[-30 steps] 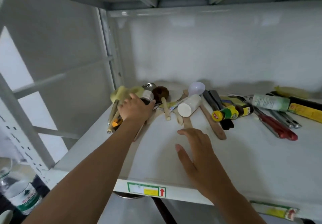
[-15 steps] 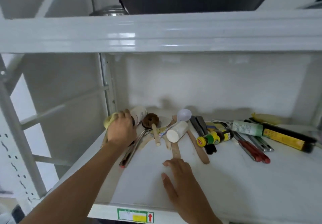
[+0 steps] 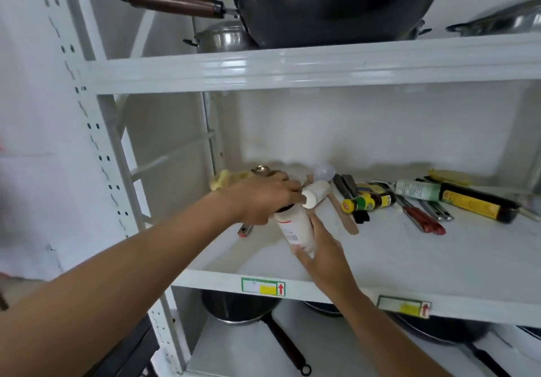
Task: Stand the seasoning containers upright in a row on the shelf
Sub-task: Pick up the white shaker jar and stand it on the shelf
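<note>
My left hand (image 3: 260, 198) grips the dark-capped top of a white seasoning bottle (image 3: 294, 228) with a red-and-barcode label, held nearly upright over the front of the white shelf (image 3: 409, 259). My right hand (image 3: 325, 253) clasps the bottle's lower end. Behind it a small white container (image 3: 317, 193) lies on its side. Further right lie a small green-and-yellow bottle with a yellow cap (image 3: 367, 201), a pale green tube (image 3: 417, 190) and a long dark bottle with a yellow label (image 3: 477, 206).
Wooden spatulas (image 3: 344, 220), a white spoon (image 3: 324, 171), red-handled tools (image 3: 421, 221) and a yellow cloth (image 3: 224, 179) clutter the shelf's back. A black wok (image 3: 336, 1) and steel pots sit on the shelf above; pans stand below. A perforated post (image 3: 96, 142) rises at left.
My left hand lifted the white bottle out of the back-left clutter and brought it forward and nearly upright. My right hand rose from the shelf surface and took hold of its base.
</note>
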`<state>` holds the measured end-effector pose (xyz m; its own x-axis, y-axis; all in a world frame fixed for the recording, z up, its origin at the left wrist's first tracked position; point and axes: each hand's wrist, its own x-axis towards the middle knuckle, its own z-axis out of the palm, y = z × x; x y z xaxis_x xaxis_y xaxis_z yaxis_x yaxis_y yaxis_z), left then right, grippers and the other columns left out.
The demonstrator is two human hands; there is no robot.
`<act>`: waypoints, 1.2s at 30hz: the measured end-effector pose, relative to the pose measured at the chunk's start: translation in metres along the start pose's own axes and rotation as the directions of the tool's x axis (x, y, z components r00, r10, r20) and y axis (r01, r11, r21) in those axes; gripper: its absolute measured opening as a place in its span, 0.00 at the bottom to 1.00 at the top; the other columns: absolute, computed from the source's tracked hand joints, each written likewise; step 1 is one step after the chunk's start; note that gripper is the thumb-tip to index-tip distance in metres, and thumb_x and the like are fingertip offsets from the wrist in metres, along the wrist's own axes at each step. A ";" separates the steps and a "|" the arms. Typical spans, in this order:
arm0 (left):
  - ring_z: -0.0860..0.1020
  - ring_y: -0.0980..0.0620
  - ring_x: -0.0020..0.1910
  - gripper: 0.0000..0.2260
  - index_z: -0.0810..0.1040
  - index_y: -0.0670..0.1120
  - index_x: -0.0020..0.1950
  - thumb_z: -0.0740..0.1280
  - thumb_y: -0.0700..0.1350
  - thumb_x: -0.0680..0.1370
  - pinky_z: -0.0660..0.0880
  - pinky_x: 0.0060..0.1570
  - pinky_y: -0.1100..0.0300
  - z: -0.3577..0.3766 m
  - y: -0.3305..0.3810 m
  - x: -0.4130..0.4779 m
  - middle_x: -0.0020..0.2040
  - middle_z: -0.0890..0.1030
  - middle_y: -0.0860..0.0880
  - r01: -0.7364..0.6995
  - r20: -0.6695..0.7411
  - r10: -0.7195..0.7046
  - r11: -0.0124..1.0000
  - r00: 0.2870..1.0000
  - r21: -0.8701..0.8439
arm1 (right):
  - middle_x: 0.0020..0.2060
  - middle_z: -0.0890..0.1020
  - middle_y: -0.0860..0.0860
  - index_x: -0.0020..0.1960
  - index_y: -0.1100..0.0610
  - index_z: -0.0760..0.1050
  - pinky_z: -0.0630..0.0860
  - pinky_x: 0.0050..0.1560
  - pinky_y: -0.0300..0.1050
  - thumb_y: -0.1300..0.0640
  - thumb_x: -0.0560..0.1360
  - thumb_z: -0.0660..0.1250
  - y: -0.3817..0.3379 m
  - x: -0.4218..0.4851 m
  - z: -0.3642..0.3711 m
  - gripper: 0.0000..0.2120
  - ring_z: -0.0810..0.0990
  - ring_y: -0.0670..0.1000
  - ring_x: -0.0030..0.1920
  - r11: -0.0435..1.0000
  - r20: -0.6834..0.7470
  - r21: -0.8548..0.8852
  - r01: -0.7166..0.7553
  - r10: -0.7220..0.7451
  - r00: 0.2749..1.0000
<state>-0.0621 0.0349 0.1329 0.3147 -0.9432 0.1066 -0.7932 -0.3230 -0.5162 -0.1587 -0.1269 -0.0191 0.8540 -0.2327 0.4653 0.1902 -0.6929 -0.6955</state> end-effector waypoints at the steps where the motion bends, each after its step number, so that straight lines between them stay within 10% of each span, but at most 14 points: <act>1: 0.72 0.46 0.59 0.29 0.72 0.55 0.70 0.71 0.36 0.72 0.78 0.46 0.48 -0.004 0.005 -0.001 0.62 0.74 0.53 -0.009 -0.008 0.008 1.000 1.000 -0.007 | 0.69 0.79 0.48 0.79 0.45 0.61 0.78 0.65 0.56 0.44 0.75 0.72 -0.001 -0.002 0.000 0.36 0.79 0.52 0.66 1.000 0.005 -0.004 -0.028 0.028 1.000; 8: 0.72 0.46 0.67 0.36 0.65 0.53 0.77 0.72 0.34 0.72 0.75 0.58 0.48 0.015 0.013 0.007 0.68 0.72 0.50 0.151 -0.040 -0.174 0.931 0.984 -0.333 | 0.70 0.79 0.51 0.76 0.52 0.65 0.78 0.67 0.60 0.48 0.75 0.77 0.004 0.004 -0.007 0.35 0.80 0.56 0.67 0.986 0.128 -0.049 -0.161 0.166 0.978; 12: 0.78 0.49 0.61 0.40 0.56 0.50 0.81 0.73 0.36 0.75 0.76 0.62 0.51 0.060 0.033 0.008 0.66 0.76 0.48 0.293 -0.052 -0.505 0.579 0.861 -0.761 | 0.71 0.78 0.52 0.75 0.52 0.64 0.78 0.67 0.58 0.47 0.74 0.77 0.012 0.009 -0.006 0.36 0.79 0.56 0.69 0.977 0.178 -0.030 -0.213 0.215 0.960; 16: 0.82 0.52 0.49 0.25 0.73 0.47 0.70 0.67 0.33 0.75 0.79 0.45 0.62 0.101 0.073 0.012 0.51 0.82 0.52 0.321 -0.001 -0.814 0.230 0.581 -0.919 | 0.69 0.79 0.51 0.75 0.51 0.65 0.78 0.66 0.60 0.44 0.70 0.80 0.009 0.020 -0.003 0.40 0.80 0.55 0.67 0.981 0.177 -0.014 -0.193 0.192 0.965; 21: 0.84 0.61 0.51 0.21 0.82 0.46 0.62 0.70 0.30 0.72 0.77 0.46 0.71 0.130 0.094 0.011 0.53 0.86 0.54 0.172 0.164 -0.722 -0.062 0.672 -0.983 | 0.66 0.80 0.51 0.75 0.51 0.66 0.79 0.65 0.56 0.42 0.66 0.83 0.023 0.026 0.005 0.44 0.80 0.53 0.64 0.986 0.143 0.014 -0.165 0.161 0.977; 28: 0.83 0.54 0.59 0.27 0.79 0.43 0.68 0.65 0.23 0.73 0.80 0.58 0.59 0.139 0.089 0.010 0.60 0.85 0.48 0.093 0.146 -0.652 -0.115 0.744 -0.989 | 0.56 0.82 0.45 0.68 0.56 0.78 0.73 0.48 0.31 0.49 0.67 0.83 0.038 0.027 0.003 0.33 0.79 0.42 0.53 0.997 0.124 0.013 -0.082 0.080 0.989; 36: 0.82 0.67 0.48 0.23 0.82 0.48 0.59 0.61 0.26 0.74 0.75 0.47 0.72 0.131 0.094 0.008 0.52 0.85 0.53 0.172 0.123 -0.747 -0.012 0.653 -0.985 | 0.66 0.81 0.53 0.74 0.52 0.74 0.75 0.61 0.46 0.49 0.76 0.76 0.031 0.022 0.003 0.28 0.80 0.51 0.64 0.997 0.193 -0.010 -0.083 0.083 0.978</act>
<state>-0.0659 0.0076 -0.0265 0.8621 -0.3655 0.3509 -0.4502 -0.2350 0.8614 -0.1323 -0.1513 -0.0325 0.9442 -0.1532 0.2914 0.1139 -0.6784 -0.7258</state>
